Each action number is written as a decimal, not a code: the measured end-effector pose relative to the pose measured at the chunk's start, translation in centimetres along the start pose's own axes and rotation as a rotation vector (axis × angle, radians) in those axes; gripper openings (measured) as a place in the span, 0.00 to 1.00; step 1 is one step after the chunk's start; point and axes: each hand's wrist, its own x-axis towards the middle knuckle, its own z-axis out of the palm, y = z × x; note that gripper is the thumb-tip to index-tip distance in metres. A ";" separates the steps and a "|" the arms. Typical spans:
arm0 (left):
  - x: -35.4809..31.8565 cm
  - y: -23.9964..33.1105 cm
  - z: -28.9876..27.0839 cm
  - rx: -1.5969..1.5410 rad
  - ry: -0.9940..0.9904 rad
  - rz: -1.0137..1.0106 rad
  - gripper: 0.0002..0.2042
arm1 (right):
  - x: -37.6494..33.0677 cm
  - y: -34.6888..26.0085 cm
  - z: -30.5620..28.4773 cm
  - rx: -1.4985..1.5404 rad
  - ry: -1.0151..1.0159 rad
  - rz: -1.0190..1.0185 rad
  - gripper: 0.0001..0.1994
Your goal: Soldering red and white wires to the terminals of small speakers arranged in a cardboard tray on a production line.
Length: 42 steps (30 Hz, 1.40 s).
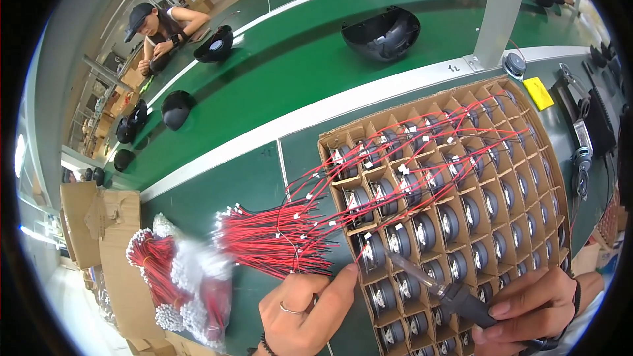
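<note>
My right hand (pixel 537 310) grips a soldering iron (pixel 465 300) by its black handle. The iron's thin tip points up and left, close to a small round speaker (pixel 374 250) standing on edge in a cardboard divider box (pixel 324 140). My left hand (pixel 306 313), with a ring on one finger, is beside the box's left edge, thumb and index finger pinched at a thin red wire (pixel 360 257). That wire runs to the same speaker. Whether the tip touches the speaker cannot be made out. Red wires with white connectors (pixel 402 170) lie over the back rows of speakers.
Left of the box lies a spread of red and black wires (pixel 270 237); beyond it are bagged wire bundles (pixel 204 290). A yellow block (pixel 538 93) and loose speaker (pixel 514 64) sit behind. A green conveyor (pixel 277 66) carries black shells (pixel 381 33); a person (pixel 165 33) works across it.
</note>
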 end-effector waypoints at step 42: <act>0.5 0.9 -0.1 0.039 -0.024 -0.040 0.15 | -0.1 1.8 -1.2 -0.265 -0.115 -0.089 0.13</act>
